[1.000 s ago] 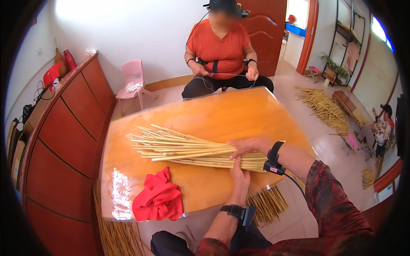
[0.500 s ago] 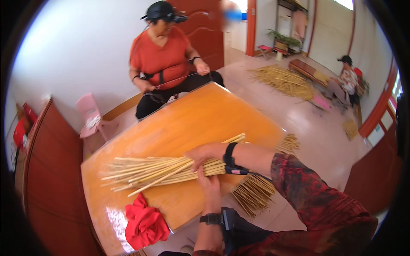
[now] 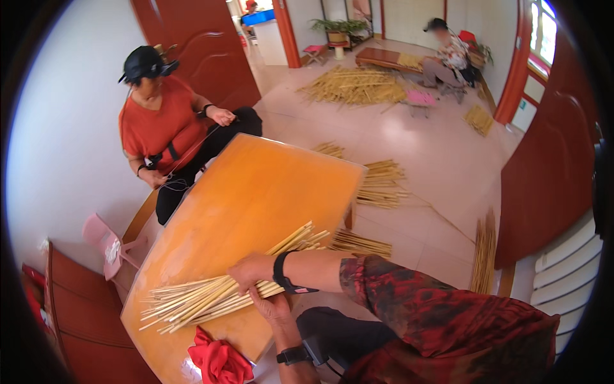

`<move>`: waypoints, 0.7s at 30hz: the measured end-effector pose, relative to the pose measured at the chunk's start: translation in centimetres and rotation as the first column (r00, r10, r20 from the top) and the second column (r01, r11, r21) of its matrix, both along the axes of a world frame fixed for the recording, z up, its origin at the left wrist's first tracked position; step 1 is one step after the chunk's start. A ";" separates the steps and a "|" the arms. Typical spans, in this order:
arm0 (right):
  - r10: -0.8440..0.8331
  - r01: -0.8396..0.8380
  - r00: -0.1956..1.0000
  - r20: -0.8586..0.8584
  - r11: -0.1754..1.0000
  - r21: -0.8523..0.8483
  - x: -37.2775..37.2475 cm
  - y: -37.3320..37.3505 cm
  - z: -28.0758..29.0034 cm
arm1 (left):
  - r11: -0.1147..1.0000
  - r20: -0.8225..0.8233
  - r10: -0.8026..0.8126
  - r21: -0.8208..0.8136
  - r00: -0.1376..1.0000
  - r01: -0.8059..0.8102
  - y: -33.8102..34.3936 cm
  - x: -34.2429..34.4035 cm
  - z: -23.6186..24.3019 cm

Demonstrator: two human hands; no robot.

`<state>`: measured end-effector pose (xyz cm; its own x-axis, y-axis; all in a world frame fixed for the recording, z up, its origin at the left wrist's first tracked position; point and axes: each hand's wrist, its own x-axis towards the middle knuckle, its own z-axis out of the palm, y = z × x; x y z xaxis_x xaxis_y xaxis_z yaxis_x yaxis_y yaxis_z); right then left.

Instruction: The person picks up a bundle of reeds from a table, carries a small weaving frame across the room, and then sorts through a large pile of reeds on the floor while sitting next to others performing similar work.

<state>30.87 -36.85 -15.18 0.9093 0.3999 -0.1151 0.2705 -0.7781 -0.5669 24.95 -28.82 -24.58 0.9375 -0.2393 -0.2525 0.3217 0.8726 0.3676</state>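
A loose bundle of pale dry stalks lies slantwise across the near end of an orange wooden table, its ends fanned out to the left. From above, my right hand closes round the middle of the bundle, knuckles up. Below it my left hand grips the near side of the same stalks, its thumb upward and its other fingers partly hidden. A crumpled red cloth lies on the table's near edge, left of my left hand.
Across the table a seated person holds a thin cord. More stalks lie on the floor right of the table; a big heap is farther off. Another person sits at the back right. A pink chair stands left.
My view has swung to the right, so the table and the seated person sit farther left. Both hands stay on the stalks. The seated person's hands have drawn the cord to a steeper slant.
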 end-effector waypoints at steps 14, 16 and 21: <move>-0.061 0.050 0.995 0.076 0.989 0.139 -5.0 0.9 3.2 | 0.959 0.183 0.063 0.261 0.981 -0.110 2.0 -4.3 4.0; -0.011 -0.023 0.983 0.181 0.983 0.182 -6.0 1.9 4.0 | 0.945 0.252 0.137 0.255 0.958 -0.202 2.8 -5.6 5.7; 0.185 -0.247 0.950 0.251 0.938 0.244 -9.5 8.3 8.4 | 0.849 0.380 0.269 0.341 0.885 -0.404 8.9 -10.0 10.5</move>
<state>21.35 -28.56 -6.80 0.7872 0.5770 0.2177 0.5568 -0.5133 -0.6530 14.93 -19.90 -14.04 0.9847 0.1642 0.0577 -0.1531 0.6595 0.7359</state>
